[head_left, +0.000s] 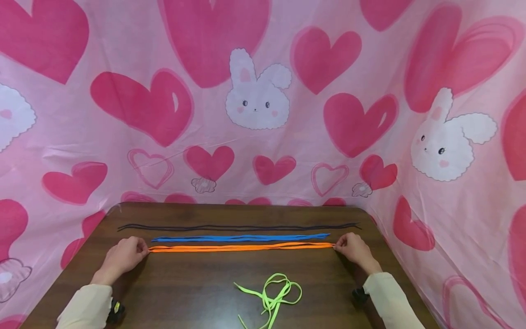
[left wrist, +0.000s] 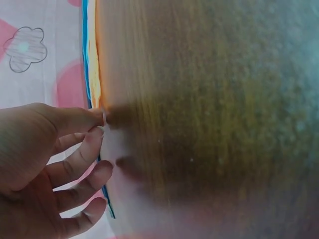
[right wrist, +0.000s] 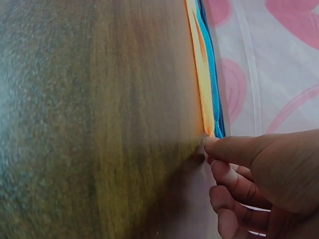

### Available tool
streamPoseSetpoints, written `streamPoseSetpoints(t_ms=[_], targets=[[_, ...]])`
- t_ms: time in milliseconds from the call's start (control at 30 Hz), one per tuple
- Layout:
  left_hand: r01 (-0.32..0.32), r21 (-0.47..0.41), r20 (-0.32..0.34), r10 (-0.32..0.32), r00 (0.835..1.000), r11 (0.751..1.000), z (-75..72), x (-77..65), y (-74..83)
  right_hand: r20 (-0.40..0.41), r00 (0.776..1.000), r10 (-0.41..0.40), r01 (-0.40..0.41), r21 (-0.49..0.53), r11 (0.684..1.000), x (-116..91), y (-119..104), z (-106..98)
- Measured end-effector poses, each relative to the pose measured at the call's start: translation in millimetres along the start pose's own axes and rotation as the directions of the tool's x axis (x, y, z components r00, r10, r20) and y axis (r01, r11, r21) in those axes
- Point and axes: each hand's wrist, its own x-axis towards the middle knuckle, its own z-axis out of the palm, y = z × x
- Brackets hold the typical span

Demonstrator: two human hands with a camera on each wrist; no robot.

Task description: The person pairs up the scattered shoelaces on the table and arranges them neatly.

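An orange shoelace [head_left: 242, 248], laid in parallel strands, stretches straight across the table between both hands. My left hand [head_left: 126, 254] pinches its left end between thumb and fingertips, as the left wrist view also shows. At the other end my right hand [head_left: 354, 249] pinches the lace with thumb and index finger, the other fingers loosely bent in the right wrist view. Just behind it lies a straightened blue shoelace [head_left: 242, 238], and farther back a thin black shoelace [head_left: 238, 227]. A loosely tangled lime-green shoelace [head_left: 274, 299] sits nearer the front.
The dark brown wooden table [head_left: 185, 283] has rounded far corners. A pink cloth [head_left: 255, 151] with hearts and rabbit faces hangs behind it and along the sides.
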Motion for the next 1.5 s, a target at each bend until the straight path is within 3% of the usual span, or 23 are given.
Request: streamPoseSetpoints(t_ms=[367,600,800,933,1067,1200,1300,1400,1500], targets=[[-0.004,-0.001,-0.006,0.004,1.000,1.000,0.0,0.4,1.0,-0.014,1.000,0.009,-0.009,0.001,1.000,-6.5,-1.4,0.8],[-0.042,0.012,-0.052,0.043,0.998,0.999,-3.7,-1.4,5.6,-0.041,0.999,-0.017,0.018,0.034,0.999,-7.5,-5.2,-6.5],[-0.086,-0.018,-0.079,0.084,0.993,0.996,-5.9,-6.5,35.5,-0.102,0.989,-0.104,0.109,0.044,0.993,-13.3,-33.5,-7.3],[-0.143,-0.070,-0.040,0.141,0.989,0.987,-1.2,-7.8,66.4,-0.077,0.982,-0.174,0.179,0.058,0.982,-19.7,-67.2,6.8],[-0.264,-0.130,0.029,0.269,0.963,0.956,7.6,-7.9,100.7,0.075,0.944,-0.320,0.309,0.127,0.942,-25.8,-95.3,28.4],[-0.367,-0.216,0.102,0.395,0.913,0.905,22.6,-8.9,135.9,0.263,0.854,-0.449,0.404,0.210,0.890,-35.3,-118.0,47.2],[-0.405,-0.267,0.141,0.451,0.881,0.875,35.6,-11.2,160.4,0.335,0.802,-0.495,0.440,0.229,0.868,-41.6,-134.6,58.4],[-0.426,-0.309,0.162,0.488,0.858,0.850,46.9,-14.0,182.7,0.360,0.780,-0.512,0.453,0.241,0.859,-47.4,-148.7,67.4],[-0.433,-0.356,0.179,0.515,0.838,0.828,55.1,-14.9,203.4,0.373,0.776,-0.509,0.447,0.244,0.861,-52.6,-159.4,73.5]])
